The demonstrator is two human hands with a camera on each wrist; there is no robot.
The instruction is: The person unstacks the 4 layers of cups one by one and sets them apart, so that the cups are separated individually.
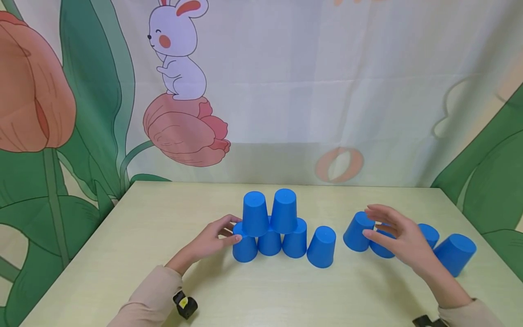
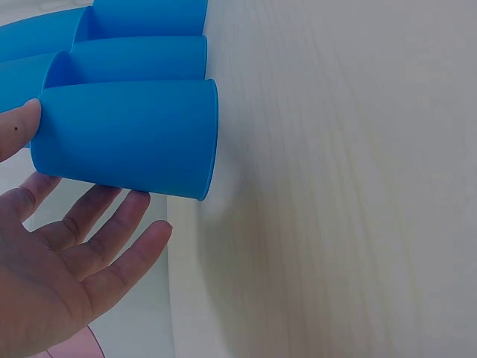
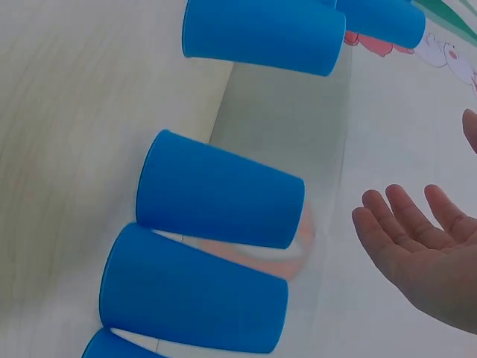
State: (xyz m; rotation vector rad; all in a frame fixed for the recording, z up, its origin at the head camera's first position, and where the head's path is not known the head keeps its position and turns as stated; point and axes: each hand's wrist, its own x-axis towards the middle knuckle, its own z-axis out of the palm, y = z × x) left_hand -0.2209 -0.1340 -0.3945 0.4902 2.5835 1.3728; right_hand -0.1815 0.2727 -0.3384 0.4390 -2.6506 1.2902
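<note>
Two upside-down blue cups, an upper left cup [image 1: 255, 214] and an upper right cup [image 1: 284, 211], stand on a row of three more. My left hand [image 1: 216, 237] is beside the row's left end cup [image 1: 245, 248]. In the left wrist view, its thumb [image 2: 21, 128] and some fingertips appear to touch that cup [image 2: 127, 138], fingers fairly straight. My right hand [image 1: 402, 236] hovers before the right-hand cups, thumb and fingers spread. Nothing is in it, and the right wrist view shows this hand [image 3: 425, 250] apart from the cups.
A single upside-down cup [image 1: 321, 247] stands just right of the stack. Further right are several more, including a leaning-looking cup [image 1: 357, 232] and an end cup [image 1: 455, 254], some partly hidden by my right hand. A printed curtain [image 1: 286, 113] hangs behind the pale table [image 1: 253, 295].
</note>
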